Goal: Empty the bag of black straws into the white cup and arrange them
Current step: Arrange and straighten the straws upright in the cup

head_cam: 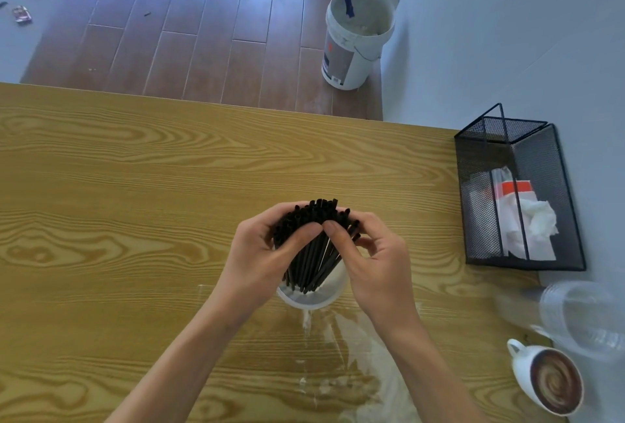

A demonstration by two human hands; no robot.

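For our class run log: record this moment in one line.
stage: arranging | both hands grip black plastic straws | straws in white round cup | clear bag empty

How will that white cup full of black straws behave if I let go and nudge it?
Probably tippy: the straws stand far above the white cup and fan outward, so the load sits high. The cup looks thin and light, so it may slide on the smooth table. Both hands steady the bundle now.

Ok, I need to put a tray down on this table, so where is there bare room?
Bare wood runs across the table left of the left hand, and along the far edge beyond the straws. The right side is crowded: mesh basket, clear plastic cups, coffee cup. The empty bag lies in front of the white cup.
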